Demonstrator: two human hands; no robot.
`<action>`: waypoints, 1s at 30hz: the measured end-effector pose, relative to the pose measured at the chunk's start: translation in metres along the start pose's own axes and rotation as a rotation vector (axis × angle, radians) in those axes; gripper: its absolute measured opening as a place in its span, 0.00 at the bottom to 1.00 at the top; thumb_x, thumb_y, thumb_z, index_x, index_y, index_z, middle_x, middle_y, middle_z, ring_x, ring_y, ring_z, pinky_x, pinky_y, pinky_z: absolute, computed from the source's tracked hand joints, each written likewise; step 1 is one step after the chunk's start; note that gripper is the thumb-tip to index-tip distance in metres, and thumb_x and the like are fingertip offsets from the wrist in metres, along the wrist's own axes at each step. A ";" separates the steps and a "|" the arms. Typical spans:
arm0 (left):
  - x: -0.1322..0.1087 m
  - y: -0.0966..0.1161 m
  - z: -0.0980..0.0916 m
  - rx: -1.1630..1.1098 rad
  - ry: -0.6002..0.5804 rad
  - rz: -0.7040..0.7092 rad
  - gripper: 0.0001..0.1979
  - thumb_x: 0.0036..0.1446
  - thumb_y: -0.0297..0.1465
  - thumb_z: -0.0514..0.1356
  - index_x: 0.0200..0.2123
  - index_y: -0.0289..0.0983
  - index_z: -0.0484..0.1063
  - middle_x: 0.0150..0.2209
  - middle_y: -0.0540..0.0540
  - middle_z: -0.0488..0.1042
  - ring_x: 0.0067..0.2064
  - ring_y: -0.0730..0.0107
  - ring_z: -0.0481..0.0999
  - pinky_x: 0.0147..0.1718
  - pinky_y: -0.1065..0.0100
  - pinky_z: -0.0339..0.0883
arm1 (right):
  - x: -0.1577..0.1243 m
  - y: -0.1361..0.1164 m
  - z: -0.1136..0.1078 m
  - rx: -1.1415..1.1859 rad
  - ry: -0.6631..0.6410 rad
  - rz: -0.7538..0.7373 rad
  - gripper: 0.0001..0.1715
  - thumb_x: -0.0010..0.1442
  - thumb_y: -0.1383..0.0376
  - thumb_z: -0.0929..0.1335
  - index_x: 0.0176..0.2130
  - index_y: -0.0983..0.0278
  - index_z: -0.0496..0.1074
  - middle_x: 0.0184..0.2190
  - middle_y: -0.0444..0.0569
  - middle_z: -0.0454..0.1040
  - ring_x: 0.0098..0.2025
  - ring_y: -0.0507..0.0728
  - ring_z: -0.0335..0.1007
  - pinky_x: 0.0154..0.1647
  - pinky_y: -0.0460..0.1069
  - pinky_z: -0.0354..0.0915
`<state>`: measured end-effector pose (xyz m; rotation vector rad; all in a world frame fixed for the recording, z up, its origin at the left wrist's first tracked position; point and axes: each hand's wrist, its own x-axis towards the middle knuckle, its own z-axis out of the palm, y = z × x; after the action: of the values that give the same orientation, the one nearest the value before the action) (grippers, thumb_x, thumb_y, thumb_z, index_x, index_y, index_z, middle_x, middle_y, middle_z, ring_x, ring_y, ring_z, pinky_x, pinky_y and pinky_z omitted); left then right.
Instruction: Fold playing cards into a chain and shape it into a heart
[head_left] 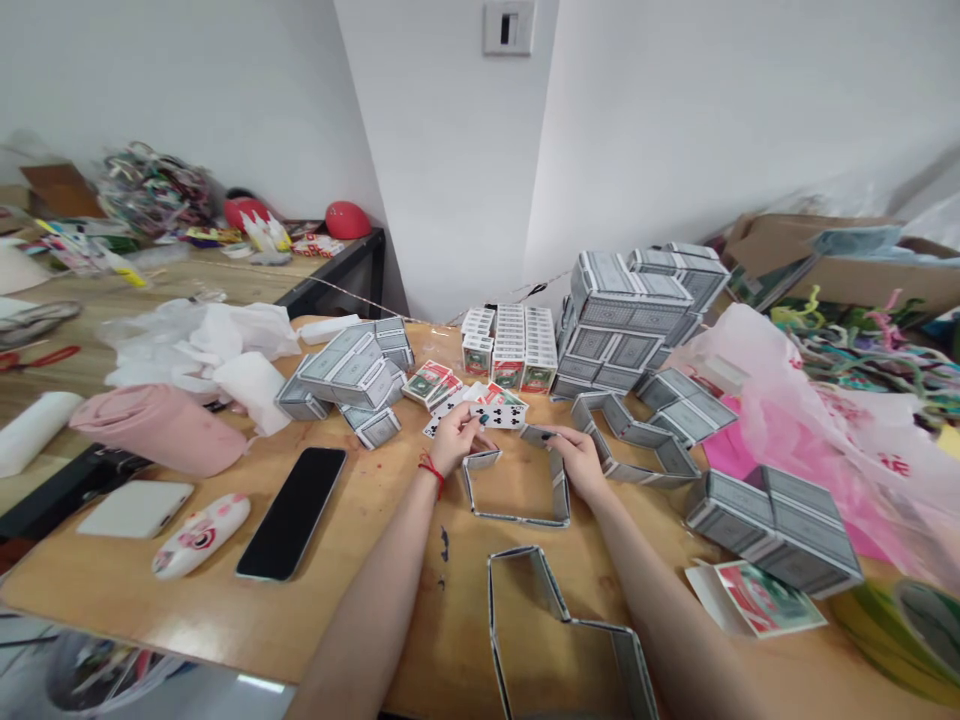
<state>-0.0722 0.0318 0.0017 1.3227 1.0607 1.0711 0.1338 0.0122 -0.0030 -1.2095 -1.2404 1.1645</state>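
Observation:
My left hand [456, 440], with a red string at its wrist, is closed with thumb and finger on a white clubs playing card [507, 414], held face toward me. My right hand [576, 458] pinches the upper right end of a folded-card frame [517, 521] standing on the table. This frame's upper side has a gap between the two hands. Just behind the left hand lie loose cards [444, 410] and an open card box [429, 383]. Nearer to me stands another stepped card frame [555, 590], between my forearms.
Grey card blocks are stacked at the back right [615, 320] and back left [345, 365]. Rows of card boxes [510, 340] stand between them. A phone [292, 513] and a pink roll [157, 428] lie left. Pink plastic [817, 400] and yellow tape [885, 630] are at right.

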 end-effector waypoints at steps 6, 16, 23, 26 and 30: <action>0.000 0.003 0.002 -0.065 0.006 -0.034 0.11 0.51 0.35 0.51 0.37 0.36 0.58 0.25 0.50 0.69 0.22 0.69 0.74 0.15 0.73 0.65 | 0.001 0.000 -0.001 0.132 0.072 0.055 0.12 0.43 0.63 0.66 0.30 0.61 0.76 0.34 0.46 0.76 0.40 0.59 0.68 0.45 0.52 0.59; -0.001 0.002 0.006 -0.070 0.027 0.012 0.11 0.52 0.33 0.50 0.40 0.36 0.60 0.24 0.51 0.69 0.22 0.71 0.74 0.19 0.72 0.69 | 0.001 -0.003 -0.001 0.123 0.060 0.043 0.13 0.43 0.62 0.65 0.31 0.60 0.76 0.35 0.46 0.75 0.42 0.60 0.67 0.46 0.53 0.58; 0.003 -0.008 0.003 -0.005 0.025 0.021 0.12 0.52 0.32 0.51 0.41 0.35 0.63 0.21 0.50 0.70 0.23 0.69 0.74 0.21 0.69 0.70 | 0.001 0.000 -0.001 0.122 0.044 0.010 0.13 0.44 0.62 0.65 0.31 0.61 0.75 0.36 0.47 0.75 0.43 0.60 0.66 0.47 0.53 0.58; 0.004 -0.012 0.003 0.008 0.022 0.035 0.11 0.52 0.31 0.50 0.39 0.35 0.64 0.21 0.50 0.70 0.23 0.69 0.74 0.23 0.68 0.71 | 0.001 0.000 -0.001 0.132 0.039 -0.002 0.13 0.44 0.63 0.65 0.32 0.61 0.75 0.35 0.46 0.75 0.41 0.59 0.66 0.46 0.53 0.58; 0.005 -0.013 0.002 0.021 0.019 0.081 0.10 0.52 0.32 0.51 0.37 0.35 0.65 0.25 0.48 0.71 0.26 0.69 0.75 0.26 0.67 0.72 | -0.001 -0.002 0.000 0.101 0.035 -0.009 0.14 0.44 0.62 0.66 0.34 0.60 0.74 0.35 0.46 0.75 0.40 0.59 0.67 0.45 0.53 0.59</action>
<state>-0.0692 0.0361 -0.0115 1.3845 1.0418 1.1370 0.1339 0.0116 -0.0010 -1.1431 -1.1463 1.1806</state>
